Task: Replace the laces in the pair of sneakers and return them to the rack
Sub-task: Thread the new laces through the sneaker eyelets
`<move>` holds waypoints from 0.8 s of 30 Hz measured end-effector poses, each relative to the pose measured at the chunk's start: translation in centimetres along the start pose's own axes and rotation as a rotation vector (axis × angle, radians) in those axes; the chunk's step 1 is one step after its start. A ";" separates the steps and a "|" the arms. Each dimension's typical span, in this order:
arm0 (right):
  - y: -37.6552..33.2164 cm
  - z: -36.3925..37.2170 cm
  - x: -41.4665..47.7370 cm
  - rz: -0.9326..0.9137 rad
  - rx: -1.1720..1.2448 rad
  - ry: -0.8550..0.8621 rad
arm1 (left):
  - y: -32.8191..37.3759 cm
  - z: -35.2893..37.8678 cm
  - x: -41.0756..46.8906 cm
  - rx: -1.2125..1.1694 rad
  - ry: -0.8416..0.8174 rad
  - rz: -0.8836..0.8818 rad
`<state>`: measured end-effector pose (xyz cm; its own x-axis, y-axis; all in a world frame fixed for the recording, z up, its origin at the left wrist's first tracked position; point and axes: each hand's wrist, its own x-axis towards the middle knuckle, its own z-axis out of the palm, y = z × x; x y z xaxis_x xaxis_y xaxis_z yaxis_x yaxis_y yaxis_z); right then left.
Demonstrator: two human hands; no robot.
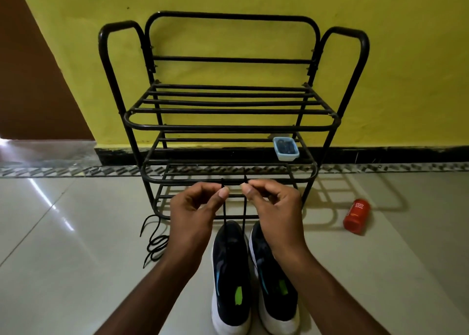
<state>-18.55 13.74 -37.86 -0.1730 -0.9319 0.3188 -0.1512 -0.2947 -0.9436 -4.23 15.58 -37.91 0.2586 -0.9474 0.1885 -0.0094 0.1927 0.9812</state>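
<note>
Two dark sneakers with white soles stand side by side on the floor, the left sneaker (230, 271) and the right sneaker (274, 291), toes pointing away from me toward the black metal shoe rack (228, 111). A black lace (224, 212) runs up from the left sneaker in two strands. My left hand (195, 207) pinches one end between thumb and finger. My right hand (274, 205) pinches the other end. Both ends are held up level in front of the rack's lower shelves. A second black lace (153, 240) lies coiled on the floor to the left.
A small pale blue tub (285, 148) sits on the rack's middle shelf at the right. An orange-red bottle (356, 216) lies on the tiled floor to the right. A yellow wall stands behind the rack.
</note>
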 end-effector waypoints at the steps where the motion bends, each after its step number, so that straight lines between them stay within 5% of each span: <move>1: 0.2 0.0 0.1 0.006 0.011 -0.014 | -0.2 -0.1 0.0 0.001 -0.011 0.001; 5: 1.8 -0.2 -0.2 0.036 -0.002 -0.068 | -2.0 -0.6 0.2 0.041 -0.033 -0.012; 9: 5.4 -0.4 -0.9 0.101 -0.130 -0.088 | -5.8 -1.4 0.5 0.425 -0.003 0.014; 14: 10.5 -0.5 -2.4 0.131 -0.360 -0.154 | -11.1 -2.8 0.3 0.724 -0.205 -0.161; 19: 13.7 0.3 -4.9 0.285 -0.460 -0.202 | -14.1 -2.5 -0.9 0.811 -0.392 -0.311; 24: 14.8 1.3 -7.9 0.370 -0.516 -0.234 | -14.4 -1.4 -1.3 0.752 -0.400 -0.316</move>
<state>-18.11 16.50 -54.43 -0.0960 -0.9904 -0.0996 -0.5779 0.1370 -0.8045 -3.09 14.41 -52.39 0.0026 -0.9728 -0.2318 -0.6595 -0.1759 0.7308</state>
